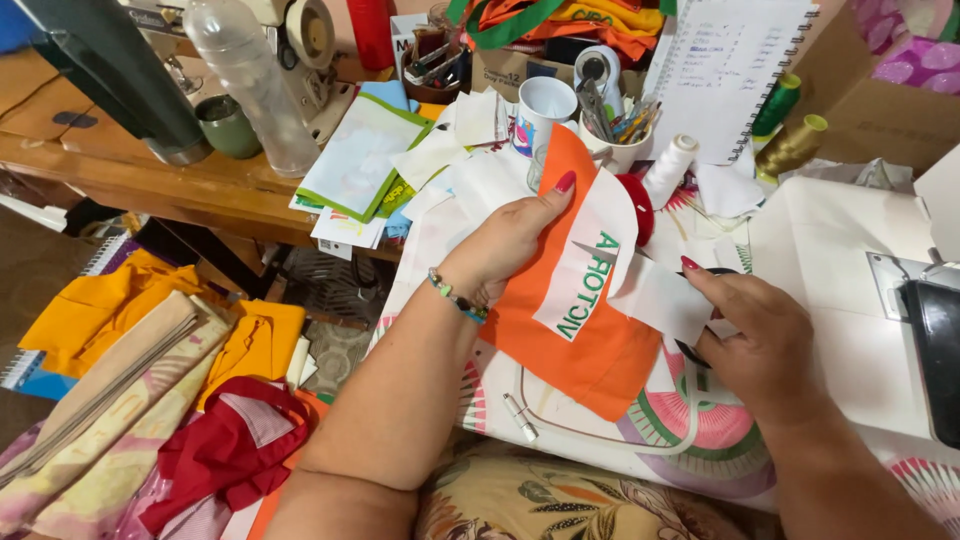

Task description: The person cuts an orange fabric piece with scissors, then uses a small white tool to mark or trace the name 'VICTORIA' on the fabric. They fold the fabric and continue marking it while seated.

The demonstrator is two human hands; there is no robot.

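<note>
My left hand (505, 245) grips the upper edge of an orange fabric piece (585, 345), thumb laid along the cloth, holding it up over my lap. A white strip with green letters (590, 270) lies across the orange, and my right hand (755, 340) is closed, pinching the loose white end of that strip; something dark shows under my fingers, but I cannot tell what it is. Beneath the cloth spreads a patterned table cover (700, 420) with a white cord (600, 430) curving over it, and a white sewing machine (860, 300) stands just to my right. Behind, the wooden table (150, 180) is crowded: a clear plastic bottle (250, 80), a white cup (545, 110), a spiral notebook (725, 70), thread spools (790, 145) and scattered paper pieces (360, 160). To my left, below the table, yellow and red fabrics (200, 400) are heaped.
</note>
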